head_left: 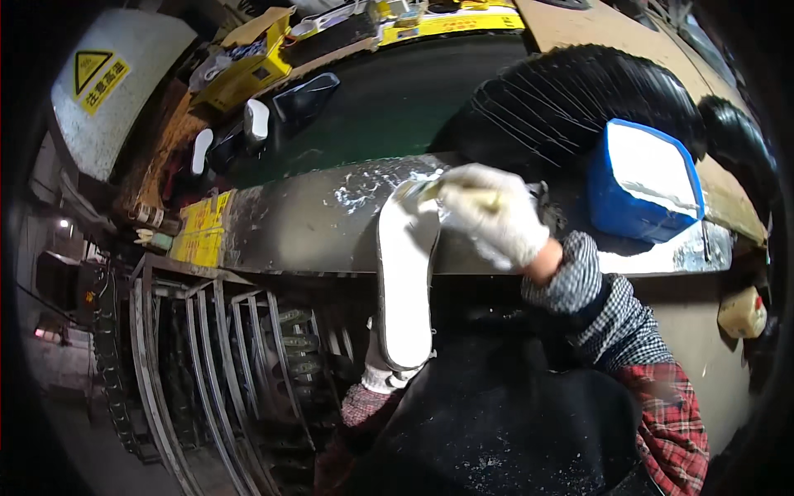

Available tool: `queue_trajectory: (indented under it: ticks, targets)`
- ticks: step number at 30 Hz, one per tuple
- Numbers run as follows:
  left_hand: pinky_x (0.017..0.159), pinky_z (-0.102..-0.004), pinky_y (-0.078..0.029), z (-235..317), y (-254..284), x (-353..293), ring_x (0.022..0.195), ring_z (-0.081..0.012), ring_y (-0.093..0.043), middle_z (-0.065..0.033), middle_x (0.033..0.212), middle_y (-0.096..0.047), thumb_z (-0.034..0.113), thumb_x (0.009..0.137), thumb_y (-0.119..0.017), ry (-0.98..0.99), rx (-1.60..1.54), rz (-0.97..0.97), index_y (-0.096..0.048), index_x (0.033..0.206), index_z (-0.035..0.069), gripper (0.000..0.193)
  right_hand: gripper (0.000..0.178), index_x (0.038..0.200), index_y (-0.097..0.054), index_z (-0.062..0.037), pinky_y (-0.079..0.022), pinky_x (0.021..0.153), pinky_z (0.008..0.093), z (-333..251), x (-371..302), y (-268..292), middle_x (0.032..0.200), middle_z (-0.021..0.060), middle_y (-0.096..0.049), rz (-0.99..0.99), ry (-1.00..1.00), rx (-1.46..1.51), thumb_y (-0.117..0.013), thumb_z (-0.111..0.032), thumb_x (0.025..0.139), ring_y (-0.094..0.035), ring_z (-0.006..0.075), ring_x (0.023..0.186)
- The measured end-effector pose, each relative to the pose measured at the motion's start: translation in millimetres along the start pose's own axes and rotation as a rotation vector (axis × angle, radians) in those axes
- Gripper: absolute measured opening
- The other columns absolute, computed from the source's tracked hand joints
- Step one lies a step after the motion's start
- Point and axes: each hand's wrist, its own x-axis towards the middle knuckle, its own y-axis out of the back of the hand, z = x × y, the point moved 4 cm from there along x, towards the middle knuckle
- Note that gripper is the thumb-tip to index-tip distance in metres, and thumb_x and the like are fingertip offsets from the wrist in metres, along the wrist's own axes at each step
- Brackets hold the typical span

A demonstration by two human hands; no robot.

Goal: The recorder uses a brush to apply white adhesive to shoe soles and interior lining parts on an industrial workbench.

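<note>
A shoe [405, 285] is held with its white-coated bottom facing up, heel end toward me and its far end over the bench edge. My left hand [387, 374], in a pale glove, grips it from beneath at the heel end; most of its fingers are hidden behind the shoe. My right hand [495, 213], in a white glove, is closed around a brush [422, 193]. The bristles meet the white surface near the shoe's far end. Right of that hand, a blue tub [610, 198] holds a white substance.
White smears mark the metal bench edge [302, 217]. Beyond it runs a dark green belt [397, 107] with white-bottomed shoes [256, 121] at left. A large black plastic-wrapped bundle [579, 103] stands behind the tub. A metal rack [219, 364] stands low left; a yellowish jug [742, 314] is far right.
</note>
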Motion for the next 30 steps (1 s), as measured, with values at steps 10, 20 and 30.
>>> queue_trajectory:
  ticks: [10, 20, 30]
  targets:
    - [0.052, -0.0306, -0.050, 6, 10, -3, 0.069, -0.0256, -0.065, -0.0186, 0.095, -0.066, 0.054, 0.086, -0.051, -0.073, -0.131, -0.070, -0.052, 0.127, 0.002, 0.066, 0.021, 0.096, -0.069, 0.0010, -0.050, 0.064, 0.0228, -13, -2, 2, 0.085, 0.0077, -0.070, -0.128, -0.212, -0.077, -0.065, -0.020, 0.094, -0.063, 0.0091, 0.073]
    - [0.064, -0.0333, -0.055, 7, -2, 10, 0.081, -0.0262, -0.066, -0.0203, 0.104, -0.065, 0.033, 0.090, -0.059, -0.202, -0.104, -0.125, -0.047, 0.135, 0.001, 0.056, 0.016, 0.086, -0.071, -0.0028, -0.053, 0.061, 0.0298, -59, 0, -35, 0.074, 0.0120, -0.068, -0.657, 0.337, 0.147, -0.069, -0.018, 0.089, -0.068, 0.0211, 0.066]
    - [0.086, -0.0413, -0.057, 21, 17, 0, 0.104, -0.0302, -0.065, -0.0218, 0.122, -0.061, 0.050, 0.102, -0.036, -0.472, 1.135, 0.050, -0.048, 0.134, -0.001, 0.061, 0.027, 0.110, -0.066, 0.0063, -0.057, 0.086, 0.0340, -70, -65, -27, 0.113, 0.0170, -0.069, -0.753, 0.157, 0.182, -0.067, -0.014, 0.092, -0.069, 0.0237, 0.098]
